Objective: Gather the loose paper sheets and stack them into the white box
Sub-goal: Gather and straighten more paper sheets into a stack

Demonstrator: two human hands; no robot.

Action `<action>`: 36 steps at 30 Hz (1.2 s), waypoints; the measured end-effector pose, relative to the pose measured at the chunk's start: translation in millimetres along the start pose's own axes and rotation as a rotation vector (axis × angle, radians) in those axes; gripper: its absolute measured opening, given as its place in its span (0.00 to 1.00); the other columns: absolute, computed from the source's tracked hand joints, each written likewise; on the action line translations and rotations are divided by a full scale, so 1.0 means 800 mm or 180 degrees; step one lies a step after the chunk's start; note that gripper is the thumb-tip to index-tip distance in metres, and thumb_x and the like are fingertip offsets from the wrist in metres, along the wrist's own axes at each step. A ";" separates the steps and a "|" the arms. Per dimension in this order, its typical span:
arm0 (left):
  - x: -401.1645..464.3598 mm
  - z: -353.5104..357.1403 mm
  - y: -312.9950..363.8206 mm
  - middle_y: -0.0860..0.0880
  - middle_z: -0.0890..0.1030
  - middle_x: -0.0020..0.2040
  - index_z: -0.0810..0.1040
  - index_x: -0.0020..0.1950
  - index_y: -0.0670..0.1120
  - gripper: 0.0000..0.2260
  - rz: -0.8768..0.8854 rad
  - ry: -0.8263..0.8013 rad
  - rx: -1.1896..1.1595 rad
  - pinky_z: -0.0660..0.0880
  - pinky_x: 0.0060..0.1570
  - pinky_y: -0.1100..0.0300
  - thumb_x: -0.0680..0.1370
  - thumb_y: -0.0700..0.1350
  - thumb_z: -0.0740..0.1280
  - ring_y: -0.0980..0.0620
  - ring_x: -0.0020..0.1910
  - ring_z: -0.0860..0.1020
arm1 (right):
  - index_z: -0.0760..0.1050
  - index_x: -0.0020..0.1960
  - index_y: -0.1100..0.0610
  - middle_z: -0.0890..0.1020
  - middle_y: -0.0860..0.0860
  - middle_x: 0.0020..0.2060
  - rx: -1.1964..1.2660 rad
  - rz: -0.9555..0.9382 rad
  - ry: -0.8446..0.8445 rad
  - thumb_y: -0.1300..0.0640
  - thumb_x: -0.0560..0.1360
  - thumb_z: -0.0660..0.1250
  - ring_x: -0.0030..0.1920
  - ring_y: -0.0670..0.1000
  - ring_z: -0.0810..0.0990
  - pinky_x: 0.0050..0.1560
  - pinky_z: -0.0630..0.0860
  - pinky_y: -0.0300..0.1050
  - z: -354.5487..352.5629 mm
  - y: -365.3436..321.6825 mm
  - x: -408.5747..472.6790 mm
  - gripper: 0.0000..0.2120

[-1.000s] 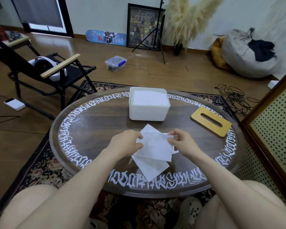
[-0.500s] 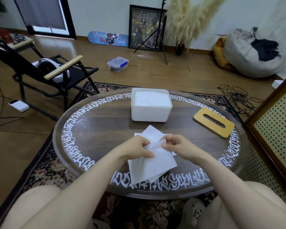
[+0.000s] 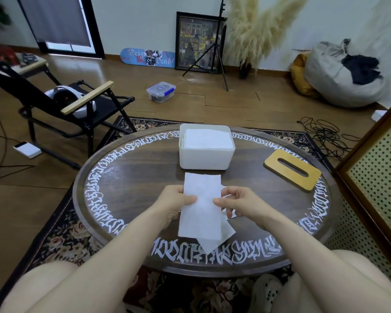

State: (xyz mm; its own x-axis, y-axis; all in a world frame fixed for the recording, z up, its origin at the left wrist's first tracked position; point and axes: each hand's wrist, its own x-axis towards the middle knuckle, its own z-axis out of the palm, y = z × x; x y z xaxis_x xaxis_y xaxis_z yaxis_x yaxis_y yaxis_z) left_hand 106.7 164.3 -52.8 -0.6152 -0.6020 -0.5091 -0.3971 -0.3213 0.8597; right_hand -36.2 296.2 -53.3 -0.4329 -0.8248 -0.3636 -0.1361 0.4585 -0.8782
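A sheet (image 3: 201,206), newly squared up, was pinched by both hands (image 3: 209,201), ready for the white box (image 3: 205,159).

Home living room: patterned rug (image 3: 61,240), folding chair (image 3: 61,105), framed picture (image 3: 196,39), pampas grass (image 3: 257,30), beanbag (image 3: 339,80), wood floor (image 3: 246,107).

Paper sheet (image 3: 201,206) at table centre: plain white. White box (image 3: 205,155) at 12 o'clock: matte white, white sheets stacked inside. Round table (image 3: 131,177): dark brown wood, ring of white calligraphy around rim. Slotted lid (image 3: 292,170) at 2 o'clock: honey-yellow wood. Rug (image 3: 61,240) beneath: black ground, cream and rust floral pattern. Floor (image 3: 235,105): mid-brown planks. Chair (image 3: 61,102) at 10 o'clock: black frame, pale wood armrest.
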 end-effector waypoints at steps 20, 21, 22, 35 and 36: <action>-0.006 -0.038 -0.004 0.45 0.78 0.41 0.75 0.45 0.43 0.10 0.0091 0.0754 -0.0015 0.76 0.36 0.57 0.78 0.30 0.59 0.49 0.37 0.77 | 0.72 0.54 0.52 0.78 0.49 0.45 -0.1383 0.0317 0.0642 0.51 0.70 0.73 0.44 0.50 0.78 0.49 0.76 0.49 0.020 0.040 0.033 0.16; -0.007 -0.040 -0.005 0.45 0.78 0.41 0.75 0.46 0.43 0.10 0.0076 0.0789 -0.0022 0.76 0.37 0.56 0.78 0.30 0.59 0.48 0.37 0.77 | 0.71 0.55 0.52 0.78 0.48 0.45 -0.1513 0.0350 0.0648 0.50 0.70 0.74 0.45 0.49 0.79 0.49 0.76 0.48 0.023 0.040 0.034 0.18; -0.007 -0.043 -0.006 0.45 0.78 0.41 0.75 0.45 0.43 0.10 0.0057 0.0811 -0.0010 0.76 0.37 0.57 0.78 0.30 0.59 0.48 0.37 0.77 | 0.70 0.56 0.52 0.77 0.47 0.45 -0.1634 0.0375 0.0665 0.49 0.69 0.74 0.44 0.49 0.78 0.47 0.75 0.47 0.027 0.040 0.034 0.20; -0.007 -0.060 -0.012 0.46 0.78 0.42 0.76 0.49 0.42 0.08 -0.0058 0.0844 -0.0019 0.76 0.38 0.55 0.78 0.31 0.60 0.47 0.41 0.78 | 0.74 0.42 0.53 0.77 0.47 0.41 -0.1619 0.0361 0.0637 0.55 0.69 0.74 0.40 0.48 0.77 0.44 0.74 0.47 0.036 0.037 0.035 0.09; -0.005 -0.060 -0.012 0.45 0.79 0.44 0.76 0.49 0.42 0.08 -0.0056 0.0852 -0.0001 0.77 0.42 0.53 0.78 0.31 0.60 0.46 0.43 0.79 | 0.74 0.40 0.52 0.77 0.46 0.38 -0.1562 0.0335 0.0668 0.53 0.70 0.73 0.39 0.47 0.76 0.43 0.74 0.46 0.035 0.037 0.035 0.08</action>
State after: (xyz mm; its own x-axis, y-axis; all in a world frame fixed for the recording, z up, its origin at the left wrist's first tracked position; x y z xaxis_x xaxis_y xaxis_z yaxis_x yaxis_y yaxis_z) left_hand 146.0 134.6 -57.1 -0.4060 -0.7682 -0.4949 -0.4058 -0.3337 0.8509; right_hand -27.2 276.8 -98.1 -0.6284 -0.7055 -0.3278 -0.4607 0.6770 -0.5740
